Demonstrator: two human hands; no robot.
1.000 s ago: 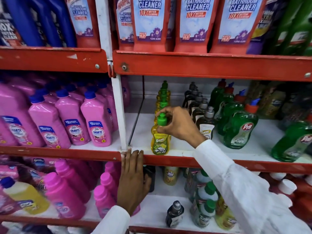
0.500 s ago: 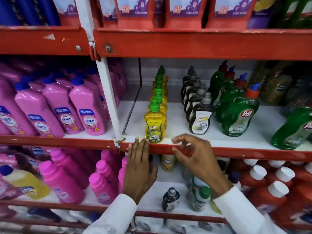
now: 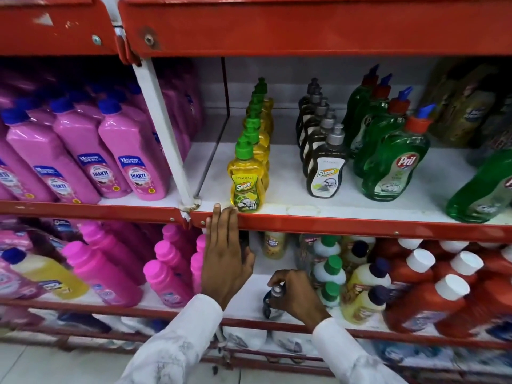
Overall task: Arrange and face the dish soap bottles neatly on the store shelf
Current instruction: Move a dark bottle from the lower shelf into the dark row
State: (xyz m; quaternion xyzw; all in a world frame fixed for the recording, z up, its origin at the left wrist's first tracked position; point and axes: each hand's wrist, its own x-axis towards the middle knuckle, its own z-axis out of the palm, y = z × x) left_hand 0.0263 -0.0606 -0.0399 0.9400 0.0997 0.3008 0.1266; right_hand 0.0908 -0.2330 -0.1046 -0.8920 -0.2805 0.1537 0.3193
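Observation:
On the middle shelf (image 3: pixel 346 224) a row of yellow dish soap bottles with green caps (image 3: pixel 246 184) runs front to back, labels facing out. Beside it stands a row of dark bottles with grey caps (image 3: pixel 325 173), then green Pril bottles (image 3: pixel 393 167). My left hand (image 3: pixel 225 254) rests flat against the shelf's red front edge, fingers together, holding nothing. My right hand (image 3: pixel 296 295) is on the lower shelf, fingers closed around the grey cap of a small dark bottle (image 3: pixel 271 304) that stands near the front edge.
Pink Shakti bottles (image 3: pixel 133 162) fill the left bay, with more pink bottles (image 3: pixel 108 273) below. Red bottles with white caps (image 3: pixel 432 297) and mixed small bottles (image 3: pixel 360 281) crowd the lower shelf's right side. A tilted green bottle (image 3: pixel 482 187) sits at far right.
My right hand left the front yellow bottle's cap, dropped past the shelf edge and closed on the small dark bottle on the lower shelf. The view tilted down. My left hand stayed put.

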